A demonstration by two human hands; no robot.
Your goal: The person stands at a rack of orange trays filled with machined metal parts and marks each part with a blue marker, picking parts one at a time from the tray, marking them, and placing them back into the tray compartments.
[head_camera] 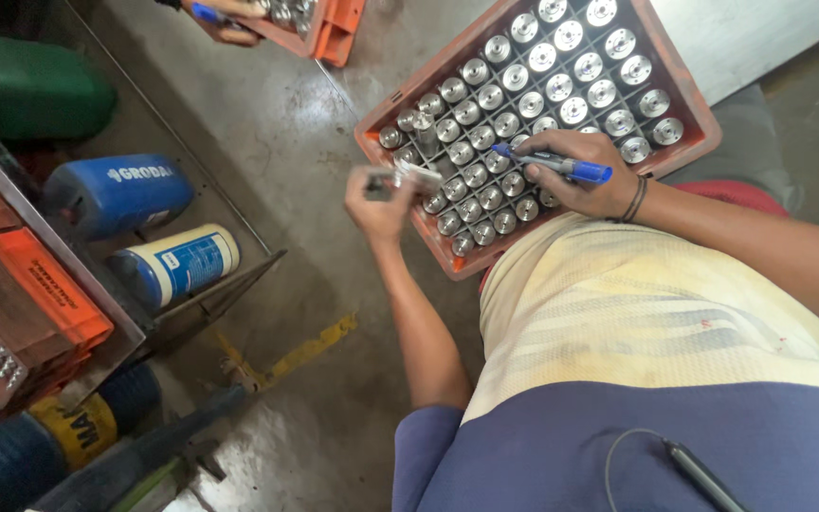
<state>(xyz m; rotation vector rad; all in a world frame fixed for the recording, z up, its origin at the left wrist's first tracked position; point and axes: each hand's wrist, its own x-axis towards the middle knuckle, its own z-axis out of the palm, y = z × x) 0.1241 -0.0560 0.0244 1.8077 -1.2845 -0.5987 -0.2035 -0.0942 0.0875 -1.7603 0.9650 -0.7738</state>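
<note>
An orange plastic crate [684, 81] sits on the floor, its grid cells filled with several shiny metal cylinders [514, 78]. My left hand [379, 207] holds one metal cylindrical part [400, 178] just off the crate's near left corner. Over the crate's near side, my right hand [588, 178] grips a blue marker pen [554, 165], its tip pointing left toward the held part. A dark band circles my right wrist.
Blue drums [116, 192] [174, 265] and a green container [30, 87] lie at left beside a metal rack with orange crates [35, 299]. Another person's hand [225, 21] works at a second orange crate [319, 28] at the top. Concrete floor between.
</note>
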